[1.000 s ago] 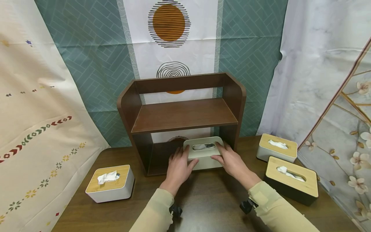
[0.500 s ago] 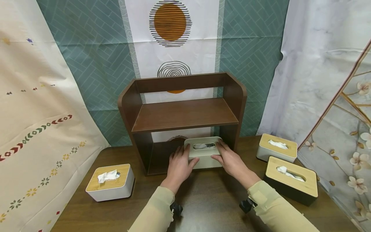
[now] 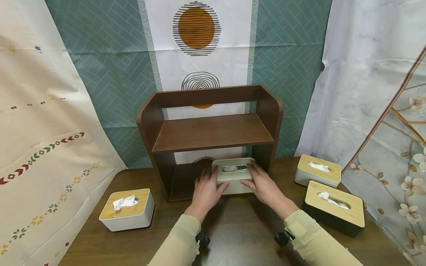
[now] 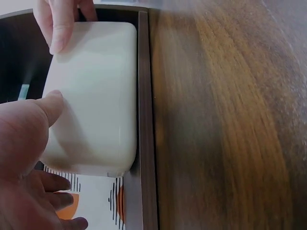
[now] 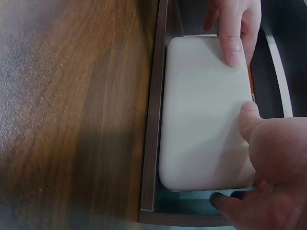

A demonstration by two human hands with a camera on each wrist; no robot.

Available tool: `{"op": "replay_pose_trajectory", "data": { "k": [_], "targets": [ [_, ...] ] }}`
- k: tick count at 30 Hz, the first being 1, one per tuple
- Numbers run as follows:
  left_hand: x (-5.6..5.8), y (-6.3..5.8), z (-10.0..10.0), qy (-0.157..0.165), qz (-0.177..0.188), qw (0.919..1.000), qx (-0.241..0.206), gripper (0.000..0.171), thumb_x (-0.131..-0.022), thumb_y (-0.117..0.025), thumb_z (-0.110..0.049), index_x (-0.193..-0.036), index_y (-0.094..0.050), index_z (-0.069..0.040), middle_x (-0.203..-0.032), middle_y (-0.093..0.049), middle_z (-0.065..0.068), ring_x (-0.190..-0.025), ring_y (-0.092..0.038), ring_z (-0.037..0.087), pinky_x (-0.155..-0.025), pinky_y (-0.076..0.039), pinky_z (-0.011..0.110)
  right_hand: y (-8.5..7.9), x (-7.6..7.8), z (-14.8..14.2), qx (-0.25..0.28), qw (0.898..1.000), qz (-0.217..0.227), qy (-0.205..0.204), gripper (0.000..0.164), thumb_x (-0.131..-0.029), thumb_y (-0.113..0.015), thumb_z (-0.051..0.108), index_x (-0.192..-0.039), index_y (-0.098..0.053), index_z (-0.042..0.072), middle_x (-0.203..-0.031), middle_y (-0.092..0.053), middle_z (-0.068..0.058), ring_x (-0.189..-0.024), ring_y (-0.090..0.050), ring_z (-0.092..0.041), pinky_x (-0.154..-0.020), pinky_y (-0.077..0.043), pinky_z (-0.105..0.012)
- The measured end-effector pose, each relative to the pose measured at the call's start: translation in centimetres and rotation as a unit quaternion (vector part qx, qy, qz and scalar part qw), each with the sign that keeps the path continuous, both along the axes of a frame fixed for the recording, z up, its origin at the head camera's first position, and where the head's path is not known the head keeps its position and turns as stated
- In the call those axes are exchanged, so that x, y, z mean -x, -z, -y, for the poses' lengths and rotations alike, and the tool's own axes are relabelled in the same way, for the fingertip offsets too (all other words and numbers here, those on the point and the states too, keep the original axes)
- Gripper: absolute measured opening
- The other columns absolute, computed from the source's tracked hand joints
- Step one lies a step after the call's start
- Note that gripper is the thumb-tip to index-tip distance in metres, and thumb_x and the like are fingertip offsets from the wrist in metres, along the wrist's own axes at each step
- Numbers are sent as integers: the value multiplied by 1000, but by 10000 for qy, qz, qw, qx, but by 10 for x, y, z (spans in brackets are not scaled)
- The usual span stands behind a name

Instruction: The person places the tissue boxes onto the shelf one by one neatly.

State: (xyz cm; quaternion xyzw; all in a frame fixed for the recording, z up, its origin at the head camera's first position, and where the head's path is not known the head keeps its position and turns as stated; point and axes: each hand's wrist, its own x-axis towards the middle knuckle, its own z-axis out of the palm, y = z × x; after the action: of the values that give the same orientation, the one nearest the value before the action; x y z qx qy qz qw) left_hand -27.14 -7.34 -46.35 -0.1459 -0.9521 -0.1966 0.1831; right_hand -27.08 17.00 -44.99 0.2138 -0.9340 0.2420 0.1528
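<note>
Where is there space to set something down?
The whole upper shelf is bare. So are the lower shelf left of the left hand and the table between the sleeves. Crowded: the lower shelf's right, holding the pale box, and the table's right, with two tissue boxes.

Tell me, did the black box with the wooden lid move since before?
No, the black box hasn't gone any way, judged against the brown shelf.

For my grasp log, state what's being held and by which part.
The pale tissue box, by its ends: left hand at the left, right hand at the right, thumbs on its front.
</note>
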Motion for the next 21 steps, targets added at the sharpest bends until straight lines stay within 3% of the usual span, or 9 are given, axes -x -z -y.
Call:
{"op": "replay_pose_trajectory", "data": {
  "k": [6, 14, 21],
  "targets": [
    [-4, -2, 3, -22, 141, 9999, -80, 84, -105, -72, -56, -168, -45, -8, -168, -42, 30, -155, -42, 50, -117, -41, 71, 1, -6, 3, 80, 9999, -96, 104, 74, -106, -77, 30, -160, -48, -11, -170, -37, -35, -155, -37, -58, -120, -39, -68],
    [-17, -10, 11, -8, 6, 10000, -67, 84, -106, -72, -56, -169, -44, -9, -170, -42, 28, -156, -40, 49, -118, -39, 71, -2, -17, 10, 75, 9974, -707, 136, 68, -103, -79, 30, -154, -56, -10, -164, -46, -34, -154, -39, -57, -118, -41, -68],
    [-32, -11, 22, 13, 33, 10000, 33, 81, -106, -71, -54, -168, -45, -8, -173, -38, 25, -160, -36, 46, -121, -35, 71, -8, -28, 18, -358, 9931, -1094, 224, 69, -102, -80, 36, -150, -60, -9, -162, -50, -32, -154, -43, -52, -121, -34, -72]
  ]
}}
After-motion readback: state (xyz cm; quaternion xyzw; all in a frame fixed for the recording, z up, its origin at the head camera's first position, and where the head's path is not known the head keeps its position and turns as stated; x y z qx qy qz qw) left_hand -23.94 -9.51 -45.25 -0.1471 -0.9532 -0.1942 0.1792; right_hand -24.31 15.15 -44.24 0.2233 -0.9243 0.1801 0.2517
